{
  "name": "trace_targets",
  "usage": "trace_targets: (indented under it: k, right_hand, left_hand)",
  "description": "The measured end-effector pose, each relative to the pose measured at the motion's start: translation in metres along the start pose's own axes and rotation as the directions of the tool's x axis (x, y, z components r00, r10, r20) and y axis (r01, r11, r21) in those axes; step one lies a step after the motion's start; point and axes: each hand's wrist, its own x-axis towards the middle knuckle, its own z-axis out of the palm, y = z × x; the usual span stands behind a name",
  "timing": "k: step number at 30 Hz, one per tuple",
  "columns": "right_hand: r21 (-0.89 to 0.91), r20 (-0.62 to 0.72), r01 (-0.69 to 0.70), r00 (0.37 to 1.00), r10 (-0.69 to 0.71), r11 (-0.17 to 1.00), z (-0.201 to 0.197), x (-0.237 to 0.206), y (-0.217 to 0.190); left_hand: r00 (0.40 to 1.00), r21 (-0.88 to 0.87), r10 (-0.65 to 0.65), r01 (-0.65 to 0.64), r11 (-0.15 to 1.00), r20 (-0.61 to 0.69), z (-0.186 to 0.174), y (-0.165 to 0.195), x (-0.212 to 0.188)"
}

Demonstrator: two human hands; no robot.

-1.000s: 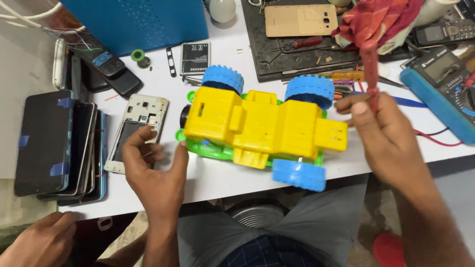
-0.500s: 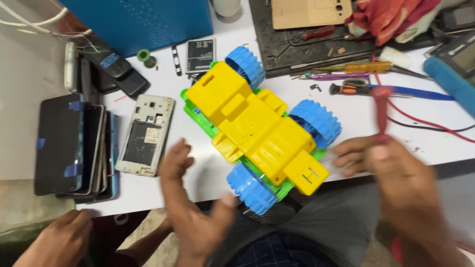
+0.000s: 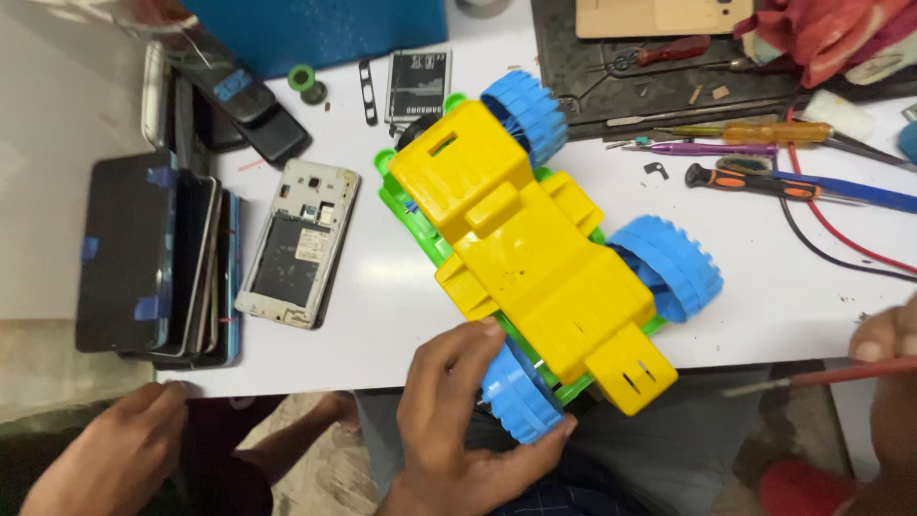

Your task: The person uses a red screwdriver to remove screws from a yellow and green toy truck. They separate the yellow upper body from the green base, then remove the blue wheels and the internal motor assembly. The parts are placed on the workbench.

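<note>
His left hand (image 3: 458, 420) cups a blue wheel (image 3: 521, 392) of the yellow toy truck (image 3: 535, 258), overhanging the white workbench (image 3: 382, 306) edge. Right hand (image 3: 888, 382) pinches a red-handled tool (image 3: 821, 377) beside it. Beyond the truck, a black tray (image 3: 573, 76) holds screwdrivers.

- The toy truck (image 3: 535, 258) lies on the table (image 3: 382, 306), just beyond the left hand's fingers (image 3: 458, 354).
- An opened phone (image 3: 298, 244) lies left of those fingers.
- Screwdrivers (image 3: 755, 182) lie beyond the right hand (image 3: 888, 382).
</note>
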Motion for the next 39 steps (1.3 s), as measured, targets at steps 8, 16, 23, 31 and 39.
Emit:
trace_targets:
  k: [8,16,23,31,39]
  right_hand:
    - [-0.112,0.197,-0.164,0.963,0.184,0.98,0.054,-0.014,-0.027]
    - [-0.494,0.559,-0.131,0.709,0.429,0.859,0.18,0.055,-0.11]
    - [0.121,0.701,-0.715,0.553,0.45,0.688,0.246,0.059,-0.141]
    - [-0.555,0.49,0.132,0.85,0.194,0.822,0.164,0.029,-0.109]
    - [-0.127,0.05,-0.064,0.996,0.071,0.99,0.077,-0.009,-0.044]
  left_hand:
    - [1.0,-0.034,0.029,-0.029,0.999,-0.006,0.007,-0.019,-0.01]
    - [1.0,-0.067,0.018,-0.019,0.998,-0.008,0.006,-0.02,-0.008]
    - [1.0,-0.063,0.014,-0.014,0.998,0.004,-0.002,-0.016,-0.01]
    - [0.999,-0.074,0.038,-0.039,0.996,-0.025,-0.005,-0.021,-0.015]
    - [0.995,-0.099,0.016,-0.026,0.995,-0.101,0.01,-0.033,-0.015]
